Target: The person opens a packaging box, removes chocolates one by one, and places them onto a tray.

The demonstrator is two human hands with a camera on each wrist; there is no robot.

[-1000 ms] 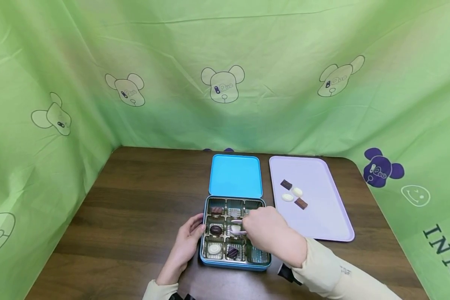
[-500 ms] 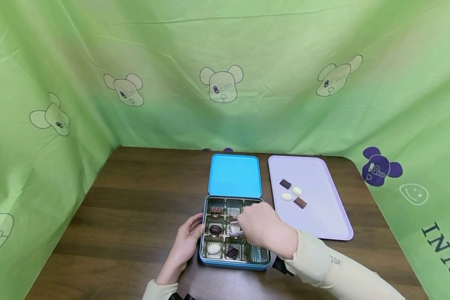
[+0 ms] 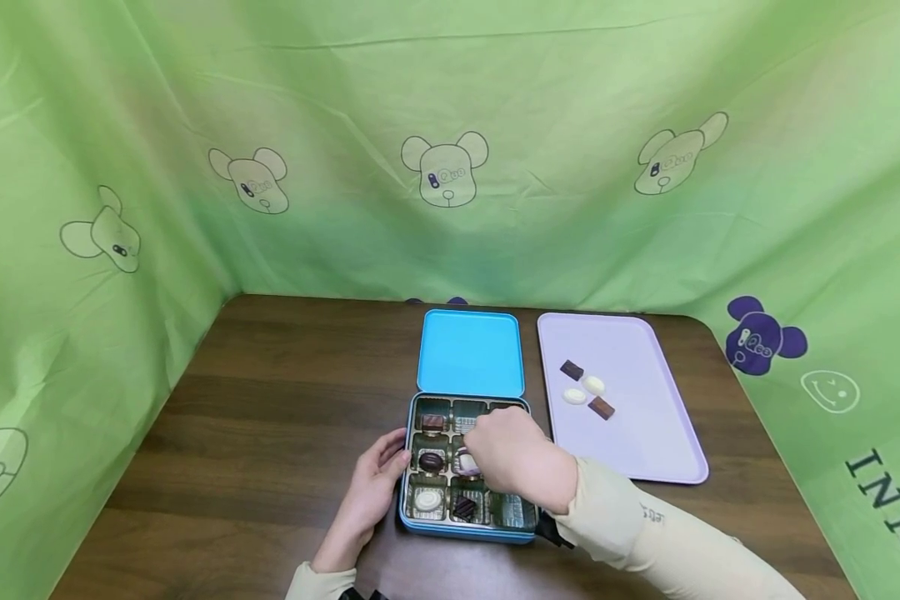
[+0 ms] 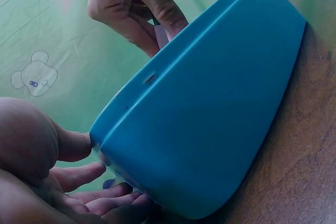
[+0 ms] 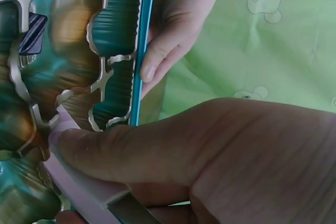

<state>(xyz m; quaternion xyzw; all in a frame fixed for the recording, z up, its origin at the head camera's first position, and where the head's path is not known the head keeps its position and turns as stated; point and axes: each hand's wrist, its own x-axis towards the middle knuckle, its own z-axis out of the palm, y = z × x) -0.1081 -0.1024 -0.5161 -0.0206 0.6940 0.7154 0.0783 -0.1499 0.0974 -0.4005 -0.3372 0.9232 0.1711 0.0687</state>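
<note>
Tongs (image 5: 79,190) are pinched by the right hand (image 3: 517,457) over the tin (image 3: 468,533), which is touched by the loose left hand (image 3: 372,482).

Below the frame's centre, the left hand (image 3: 373,482) touches the left side of a square blue tin (image 3: 468,535) with nine compartments; the right hand (image 3: 506,450) bends over its middle, fingertips hidden, beside the pale lilac tongs (image 3: 470,472), mostly covered; down the tin's left column sit a brown rectangular chocolate (image 3: 432,422), a dark oval chocolate (image 3: 431,460) and a round white chocolate (image 3: 427,499); a dark striped chocolate (image 3: 464,507) sits bottom middle; a square bright-blue lid (image 3: 471,354) adjoins its upper edge; right of centre, a lilac rectangular tray (image 3: 645,442) bears two brown rectangular pieces (image 3: 602,407) and two white oval pieces (image 3: 574,397).
</note>
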